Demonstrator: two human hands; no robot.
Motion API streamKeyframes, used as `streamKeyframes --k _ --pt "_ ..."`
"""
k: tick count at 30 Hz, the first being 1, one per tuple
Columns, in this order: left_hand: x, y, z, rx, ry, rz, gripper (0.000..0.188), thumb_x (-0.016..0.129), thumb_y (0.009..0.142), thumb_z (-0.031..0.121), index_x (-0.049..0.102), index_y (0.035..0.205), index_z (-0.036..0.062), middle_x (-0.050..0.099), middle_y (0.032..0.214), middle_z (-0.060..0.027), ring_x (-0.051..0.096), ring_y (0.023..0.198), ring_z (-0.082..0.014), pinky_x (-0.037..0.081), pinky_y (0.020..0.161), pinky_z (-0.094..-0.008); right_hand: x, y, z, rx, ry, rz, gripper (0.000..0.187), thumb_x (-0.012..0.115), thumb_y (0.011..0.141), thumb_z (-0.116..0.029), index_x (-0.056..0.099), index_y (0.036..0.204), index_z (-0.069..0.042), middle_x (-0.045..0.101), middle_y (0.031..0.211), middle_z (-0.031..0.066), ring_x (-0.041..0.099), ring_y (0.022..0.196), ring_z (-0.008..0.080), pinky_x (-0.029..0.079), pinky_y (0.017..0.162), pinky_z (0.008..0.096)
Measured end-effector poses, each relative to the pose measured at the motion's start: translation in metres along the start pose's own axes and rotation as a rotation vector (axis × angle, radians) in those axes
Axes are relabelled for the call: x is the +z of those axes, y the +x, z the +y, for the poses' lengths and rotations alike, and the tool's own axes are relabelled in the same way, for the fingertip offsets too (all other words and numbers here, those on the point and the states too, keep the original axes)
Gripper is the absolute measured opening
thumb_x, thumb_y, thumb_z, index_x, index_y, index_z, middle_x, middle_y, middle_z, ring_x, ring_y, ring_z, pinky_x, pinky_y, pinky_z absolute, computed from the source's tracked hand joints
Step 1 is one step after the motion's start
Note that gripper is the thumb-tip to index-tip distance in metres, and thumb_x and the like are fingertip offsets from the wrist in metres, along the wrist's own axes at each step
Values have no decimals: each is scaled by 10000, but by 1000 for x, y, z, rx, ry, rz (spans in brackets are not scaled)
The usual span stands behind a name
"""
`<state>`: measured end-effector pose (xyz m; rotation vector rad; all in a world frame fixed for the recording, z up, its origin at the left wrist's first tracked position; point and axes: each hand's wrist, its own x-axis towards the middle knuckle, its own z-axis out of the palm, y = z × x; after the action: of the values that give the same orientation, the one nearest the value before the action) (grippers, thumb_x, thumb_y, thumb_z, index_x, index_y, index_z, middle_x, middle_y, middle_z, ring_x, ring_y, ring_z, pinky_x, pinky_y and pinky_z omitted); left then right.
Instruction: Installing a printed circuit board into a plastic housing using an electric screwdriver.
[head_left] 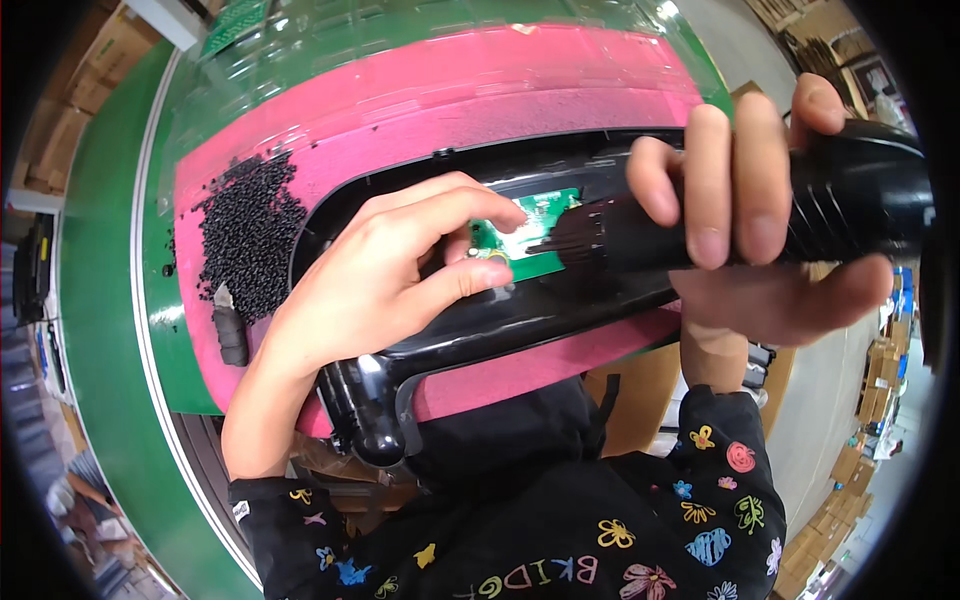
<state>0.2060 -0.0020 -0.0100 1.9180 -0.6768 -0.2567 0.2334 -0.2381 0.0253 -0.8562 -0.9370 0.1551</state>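
A large black plastic housing [450, 343] lies across the pink mat, its hollow side up. Inside it sits a green circuit board [540, 264], with a dark striped strip [580, 238] over its right part. My left hand [370, 270] reaches in from the left, thumb and fingertips curled onto the board's left end. Higher and closer to view, my right hand [735, 200] has its fingers wrapped round a black, rounded, ribbed thing [850, 205]. Its left end merges with the dark housing, so its exact kind and tip cannot be made out.
Many small black pieces [250, 235] are heaped on the pink mat [460, 125] at the left. Beside them lies a short dark grey-tipped cylinder [231, 335]. Clear plastic trays [420, 60] lie along the back of the green table [100, 270]. Cardboard boxes [840, 500] stand at the right.
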Motion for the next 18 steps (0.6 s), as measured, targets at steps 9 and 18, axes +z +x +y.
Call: streamKeyframes --k 9,18 --pt "3 -2 -11 108 287 121 273 726 799 7 653 1061 6 642 1031 -89 580 770 -177 481 690 -297 -34 -7 -4 66 -106 7 692 629 831 -652 483 1148 -55 531 696 -6 483 490 102 404 509 260" --pt "4 -2 -10 115 313 123 264 718 804 4 649 1060 0 637 1029 -98 604 799 -196 497 698 -307 -33 -3 8 45 -123 -49 707 703 789 -682 466 1048 -68 530 659 -25 475 467 82 427 464 228"
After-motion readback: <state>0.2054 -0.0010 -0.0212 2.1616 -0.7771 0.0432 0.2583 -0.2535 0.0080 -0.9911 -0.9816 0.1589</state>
